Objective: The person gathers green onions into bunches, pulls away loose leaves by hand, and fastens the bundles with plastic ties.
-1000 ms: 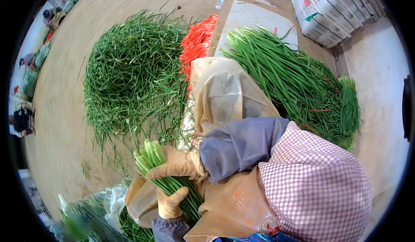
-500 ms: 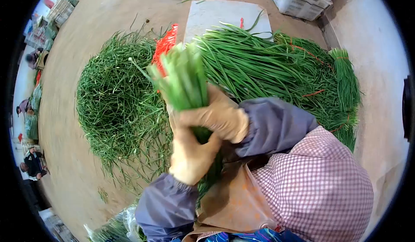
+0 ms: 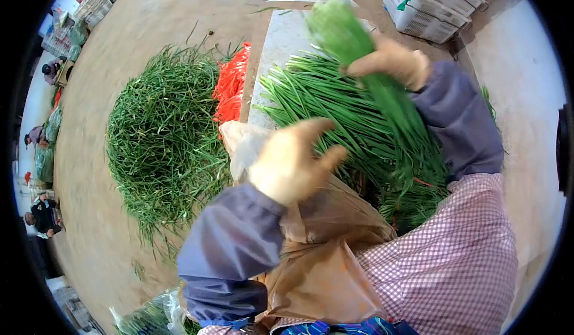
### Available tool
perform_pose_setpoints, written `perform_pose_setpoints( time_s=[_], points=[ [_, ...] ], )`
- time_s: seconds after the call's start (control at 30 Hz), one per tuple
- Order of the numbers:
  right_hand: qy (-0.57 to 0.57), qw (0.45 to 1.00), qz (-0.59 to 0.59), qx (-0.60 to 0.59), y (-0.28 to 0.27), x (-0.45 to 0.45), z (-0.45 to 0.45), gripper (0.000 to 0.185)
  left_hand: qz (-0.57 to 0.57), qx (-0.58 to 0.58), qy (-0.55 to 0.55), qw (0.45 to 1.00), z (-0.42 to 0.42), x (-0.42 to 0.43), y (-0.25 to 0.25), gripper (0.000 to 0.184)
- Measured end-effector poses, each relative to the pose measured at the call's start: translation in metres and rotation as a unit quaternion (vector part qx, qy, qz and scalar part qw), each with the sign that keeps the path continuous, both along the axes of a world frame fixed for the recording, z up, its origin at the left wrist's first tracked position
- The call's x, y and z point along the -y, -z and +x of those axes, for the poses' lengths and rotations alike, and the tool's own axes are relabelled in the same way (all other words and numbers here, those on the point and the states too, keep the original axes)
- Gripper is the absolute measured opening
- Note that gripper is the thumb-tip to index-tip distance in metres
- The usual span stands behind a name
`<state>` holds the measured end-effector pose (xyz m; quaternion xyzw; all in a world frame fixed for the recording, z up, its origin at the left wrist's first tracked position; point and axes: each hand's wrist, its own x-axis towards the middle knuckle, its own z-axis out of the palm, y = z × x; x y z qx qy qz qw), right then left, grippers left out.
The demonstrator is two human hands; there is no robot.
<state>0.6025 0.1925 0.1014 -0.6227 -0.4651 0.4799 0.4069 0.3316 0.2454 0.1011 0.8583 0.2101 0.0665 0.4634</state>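
Observation:
My right hand (image 3: 391, 63), in a tan glove, is wrapped round a thick bunch of chives (image 3: 344, 33) and holds it above the board (image 3: 281, 33). The bunch's pale cut ends point up and away, blurred by motion, while its green leaves trail back toward my right forearm. Beneath it lies a pile of loose chives (image 3: 311, 90), spread over the board. My left hand (image 3: 290, 161), gloved too, hovers in front of that pile over my brown apron (image 3: 323, 269). Nothing is in it; thumb and fingers stand apart, slightly blurred.
A large heap of green trimmings (image 3: 161, 131) covers the floor at left. Red ties (image 3: 232, 84) lie beside the board. White plastic crates (image 3: 424, 12) stand at the back right, near a wall. A bagged bundle (image 3: 149, 317) sits at front left; several people are far left.
Both hands were together round the bunch. My left hand has let go and opened, while my right hand has carried the bunch up and right over the pile.

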Motion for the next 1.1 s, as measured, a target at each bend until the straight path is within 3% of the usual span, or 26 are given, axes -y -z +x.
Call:
perform_pose_setpoints(
  time_s=[0.03, 0.07, 0.1, 0.17, 0.2, 0.3, 0.43, 0.47, 0.57, 0.6, 0.77, 0.83, 0.87, 0.97, 1.0, 1.07, 1.1],
  points=[
    [-0.002, 0.999, 0.002, 0.053, 0.024, -0.013, -0.003, 0.076, 0.038, -0.054, -0.055, 0.996, -0.006, -0.016, 0.003, 0.041],
    [-0.057, 0.971, -0.026, 0.233, 0.037, -0.026, -0.011, 0.082, 0.02, -0.114, -0.092, 0.989, -0.011, -0.037, 0.008, 0.037],
    [-0.108, 0.905, -0.052, 0.407, 0.046, -0.035, -0.017, 0.089, 0.038, -0.121, -0.105, 0.986, -0.016, -0.054, 0.021, 0.037],
    [-0.06, 0.824, -0.051, 0.562, 0.113, -0.044, -0.018, 0.095, 0.064, -0.159, -0.084, 0.982, -0.022, -0.083, 0.045, 0.039],
    [-0.048, 0.844, -0.053, 0.531, 0.109, -0.042, -0.015, 0.108, 0.059, -0.173, -0.063, 0.981, -0.022, -0.09, 0.057, 0.04],
    [0.027, 0.832, 0.039, 0.552, 0.1, -0.033, -0.007, 0.115, 0.038, -0.196, 0.002, 0.98, -0.016, -0.098, 0.078, 0.043],
    [0.023, 0.865, -0.026, 0.5, 0.104, -0.03, 0.03, 0.117, 0.04, -0.19, 0.031, 0.98, -0.002, -0.108, 0.09, 0.045],
    [0.01, 0.852, -0.03, 0.522, 0.108, -0.031, 0.041, 0.118, 0.037, -0.199, 0.037, 0.979, 0.0, -0.109, 0.089, 0.045],
    [0.004, 0.874, -0.095, 0.477, 0.115, -0.031, 0.047, 0.104, -0.009, -0.22, 0.054, 0.974, 0.001, -0.117, 0.096, 0.045],
    [-0.012, 0.839, -0.102, 0.535, 0.116, -0.034, 0.039, 0.092, -0.03, -0.224, 0.061, 0.972, 0.003, -0.12, 0.099, 0.045],
    [0.027, 0.872, -0.083, 0.481, 0.105, -0.049, -0.001, 0.066, -0.102, -0.195, 0.103, 0.97, 0.01, -0.124, 0.113, 0.046],
    [0.019, 0.87, -0.077, 0.486, 0.107, -0.056, -0.009, 0.064, -0.12, -0.16, 0.11, 0.974, 0.012, -0.125, 0.112, 0.046],
    [0.011, 0.858, -0.083, 0.507, 0.099, -0.058, -0.022, 0.066, -0.187, -0.152, 0.101, 0.965, 0.013, -0.126, 0.119, 0.046],
    [-0.008, 0.857, -0.098, 0.507, 0.117, -0.066, -0.007, 0.08, -0.217, -0.126, 0.085, 0.964, 0.014, -0.125, 0.115, 0.042],
    [-0.023, 0.857, -0.129, 0.498, 0.114, -0.069, -0.003, 0.081, -0.327, -0.093, 0.06, 0.938, 0.012, -0.122, 0.123, 0.041],
    [-0.054, 0.855, -0.187, 0.481, 0.097, -0.073, 0.002, 0.082, -0.309, -0.085, 0.078, 0.944, 0.011, -0.128, 0.134, 0.04],
    [-0.03, 0.869, -0.159, 0.468, 0.095, -0.07, 0.006, 0.08, -0.298, -0.082, 0.085, 0.947, 0.01, -0.129, 0.138, 0.039]
  ],
)
